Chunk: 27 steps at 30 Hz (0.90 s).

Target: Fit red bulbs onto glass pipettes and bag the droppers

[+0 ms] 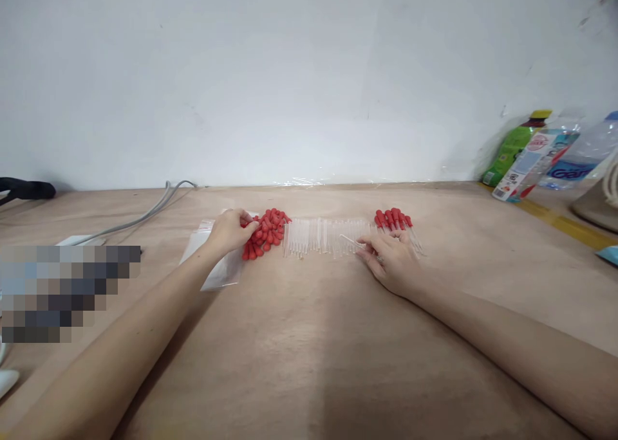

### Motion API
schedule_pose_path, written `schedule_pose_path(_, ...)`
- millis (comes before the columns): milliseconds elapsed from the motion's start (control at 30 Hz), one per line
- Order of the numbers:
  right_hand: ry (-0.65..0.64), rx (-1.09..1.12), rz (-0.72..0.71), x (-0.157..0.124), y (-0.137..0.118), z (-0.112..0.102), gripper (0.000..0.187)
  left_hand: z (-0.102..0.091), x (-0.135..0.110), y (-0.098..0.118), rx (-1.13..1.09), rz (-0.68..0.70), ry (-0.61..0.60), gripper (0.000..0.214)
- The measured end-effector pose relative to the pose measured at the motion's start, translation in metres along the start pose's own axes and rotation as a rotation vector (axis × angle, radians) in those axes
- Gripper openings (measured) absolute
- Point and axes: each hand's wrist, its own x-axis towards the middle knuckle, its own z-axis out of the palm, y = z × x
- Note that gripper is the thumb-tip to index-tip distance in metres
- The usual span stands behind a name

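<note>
My left hand (232,229) is at the left side of a pile of red rubber dropper bulbs (270,226), fingers pinched on a bulb at its edge. Beside the pile lies a row of clear glass dropper tubes (316,234), side by side with their tapered ends toward me. My right hand (389,256) grips one glass dropper tube (351,240) between thumb and fingers, its free end pointing left over the row. Just beyond that hand are several droppers with red bulbs fitted (393,219), their lower parts partly hidden by my fingers.
A clear plastic bag (223,276) lies under and beside my left hand. Grey cables (145,218) run along the left. Bottles, including a green one (514,150), and a carton-like labelled one (526,170) stand at the back right. Yellow tape (564,221) crosses the wooden table (290,350).
</note>
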Motion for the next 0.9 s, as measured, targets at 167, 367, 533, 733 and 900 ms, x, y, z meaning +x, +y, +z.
schedule_pose_path(167, 0.001, -0.028, -0.040, 0.001, 0.000, 0.000, 0.017, -0.003, -0.002, 0.004, -0.081, -0.002, 0.065, 0.019)
schedule_pose_path(367, -0.008, -0.007, -0.061, 0.001, 0.000, 0.000, 0.018, -0.009, -0.015, 0.035, -0.453, 0.241, 0.326, 0.037)
schedule_pose_path(533, -0.009, 0.014, -0.075, 0.001, -0.001, -0.001, 0.017, 0.016, -0.046, 0.072, -0.934, 0.230, -0.044, 0.026)
schedule_pose_path(733, -0.006, 0.040, -0.090, 0.002, -0.005, -0.002, 0.017, 0.038, -0.076, 0.087, -1.043, 0.043, -0.306, 0.026)
schedule_pose_path(900, -0.019, 0.067, -0.091, 0.004, -0.012, -0.003, 0.018, 0.035, -0.079, 0.090, -1.053, 0.049, -0.360, 0.025)
